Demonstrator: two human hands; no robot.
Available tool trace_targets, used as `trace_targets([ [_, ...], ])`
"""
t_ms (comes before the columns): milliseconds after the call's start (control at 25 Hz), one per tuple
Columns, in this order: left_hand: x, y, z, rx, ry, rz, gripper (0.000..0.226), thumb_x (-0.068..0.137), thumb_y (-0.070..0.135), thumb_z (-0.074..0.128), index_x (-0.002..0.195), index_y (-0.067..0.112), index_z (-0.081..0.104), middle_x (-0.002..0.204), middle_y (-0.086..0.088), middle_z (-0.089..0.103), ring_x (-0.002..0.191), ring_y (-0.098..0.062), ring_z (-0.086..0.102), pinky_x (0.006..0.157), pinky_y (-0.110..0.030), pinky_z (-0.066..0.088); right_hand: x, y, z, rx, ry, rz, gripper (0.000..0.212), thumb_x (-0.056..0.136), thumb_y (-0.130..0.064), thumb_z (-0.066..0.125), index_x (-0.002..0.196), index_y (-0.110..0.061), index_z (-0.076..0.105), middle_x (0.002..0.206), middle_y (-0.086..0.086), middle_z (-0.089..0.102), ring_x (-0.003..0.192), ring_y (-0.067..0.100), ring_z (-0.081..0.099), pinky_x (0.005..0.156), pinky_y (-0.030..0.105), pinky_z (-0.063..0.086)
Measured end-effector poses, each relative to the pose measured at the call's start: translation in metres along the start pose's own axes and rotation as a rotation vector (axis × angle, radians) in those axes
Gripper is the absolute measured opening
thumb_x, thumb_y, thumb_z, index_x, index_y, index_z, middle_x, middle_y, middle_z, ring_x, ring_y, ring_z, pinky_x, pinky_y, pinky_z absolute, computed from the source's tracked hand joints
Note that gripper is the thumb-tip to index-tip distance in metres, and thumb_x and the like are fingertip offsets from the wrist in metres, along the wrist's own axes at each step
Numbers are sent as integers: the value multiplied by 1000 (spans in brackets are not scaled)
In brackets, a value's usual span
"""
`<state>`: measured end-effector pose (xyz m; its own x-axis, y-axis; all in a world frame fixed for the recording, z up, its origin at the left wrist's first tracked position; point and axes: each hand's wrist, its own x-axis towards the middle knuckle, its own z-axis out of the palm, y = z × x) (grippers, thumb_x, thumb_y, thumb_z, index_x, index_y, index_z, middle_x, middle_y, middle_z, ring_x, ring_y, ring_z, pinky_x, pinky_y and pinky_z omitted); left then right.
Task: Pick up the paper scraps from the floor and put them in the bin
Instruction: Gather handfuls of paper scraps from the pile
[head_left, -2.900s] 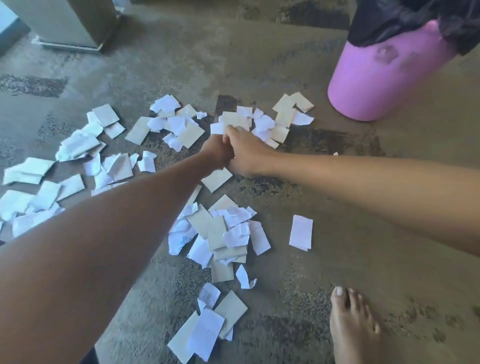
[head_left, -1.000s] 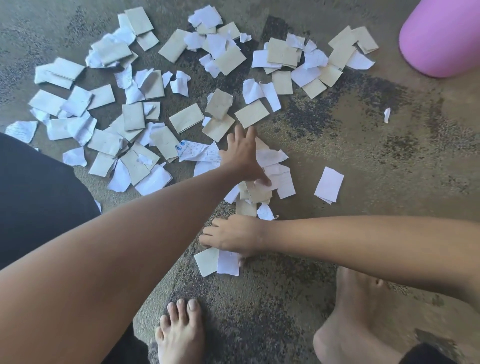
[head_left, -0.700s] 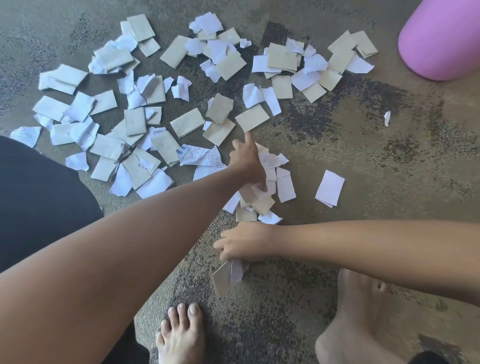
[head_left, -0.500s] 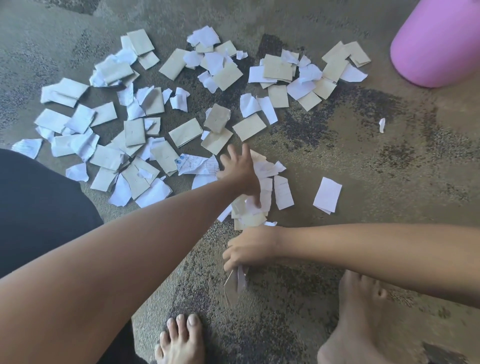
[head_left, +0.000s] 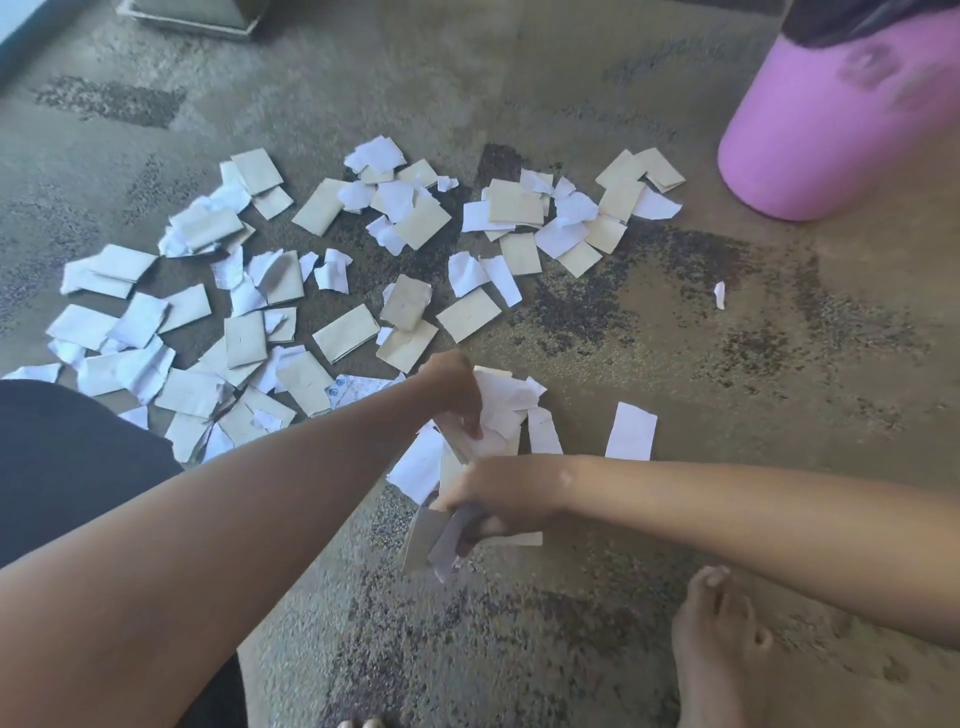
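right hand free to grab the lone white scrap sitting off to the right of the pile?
Probably not cleanly. The right hand is already shut on a bunch of scraps. The lone white scrap lies on bare floor just beyond the forearm, nothing covering it, so only the full grip stands in the way.

The left hand (head_left: 453, 391) is reaching down onto a small pile (head_left: 501, 415) of white and tan scraps, with its fingers curling over the papers. The right hand (head_left: 501, 499) is closing around a bundle (head_left: 434, 540) of scraps just below that pile, and the bundle is hanging from the fist, tilted. One white scrap (head_left: 631, 431) is lying alone just right of the pile. Many more scraps (head_left: 249, 312) are lying spread over the floor (head_left: 675, 364) to the left and farther away. The pink bin (head_left: 831, 135), with a dark liner, is standing at the upper right, well apart from the hands. A bare foot (head_left: 722, 649) is resting at the lower right.
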<state>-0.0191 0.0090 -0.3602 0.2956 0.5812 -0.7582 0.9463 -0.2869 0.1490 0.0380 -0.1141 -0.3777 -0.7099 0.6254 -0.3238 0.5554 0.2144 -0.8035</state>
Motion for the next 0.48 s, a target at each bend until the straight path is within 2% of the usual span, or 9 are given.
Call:
trace_targets([
  [80,1,-2,-2,10,-35,27,66,68,29,88,120,1,58,109,-11,66,105,-27,65,84,-33,53,-5,6,-8,-45,19,33,15,89,-20,70,99,-12,64,88,0,64,75,9,48,63,21,30],
  [160,2,-2,-2,-4,-85,52,72,66,28,89,125,5,54,117,-12,65,106,-27,64,87,-35,52,-9,10,-12,-115,-10,41,15,91,-21,67,103,-14,64,92,2,66,78,13,53,68,28,38],
  [240,2,-2,-2,15,-115,81,73,62,35,90,120,4,59,111,-11,67,100,-27,65,80,-33,53,-11,13,-13,-212,-81,30,18,93,-19,63,110,-14,64,100,3,69,89,20,60,78,37,46],
  [280,2,-1,-2,34,-117,98,71,60,38,91,114,2,63,102,-10,67,90,-25,64,73,-31,51,-11,14,-13,-267,-109,12,21,94,-18,62,114,-13,64,103,3,69,93,22,61,79,38,46],
  [360,5,-1,1,-49,-138,95,65,56,37,92,103,-1,67,84,-7,59,71,-21,53,56,-28,43,-11,17,-12,-358,-116,-30,25,95,-15,59,120,-14,62,108,1,66,94,22,60,72,35,42],
  [400,9,-3,2,-102,-160,79,62,55,35,93,100,1,67,82,-6,57,69,-19,51,53,-24,40,-11,19,-12,-381,-99,-41,27,95,-14,58,122,-15,61,110,1,64,95,21,59,68,31,36],
  [480,15,-7,-1,-187,-260,38,54,59,29,92,100,4,66,88,-8,63,77,-22,61,64,-24,47,-12,24,-12,-393,-70,-39,28,95,-13,58,123,-16,61,112,2,62,98,20,58,66,26,27],
])
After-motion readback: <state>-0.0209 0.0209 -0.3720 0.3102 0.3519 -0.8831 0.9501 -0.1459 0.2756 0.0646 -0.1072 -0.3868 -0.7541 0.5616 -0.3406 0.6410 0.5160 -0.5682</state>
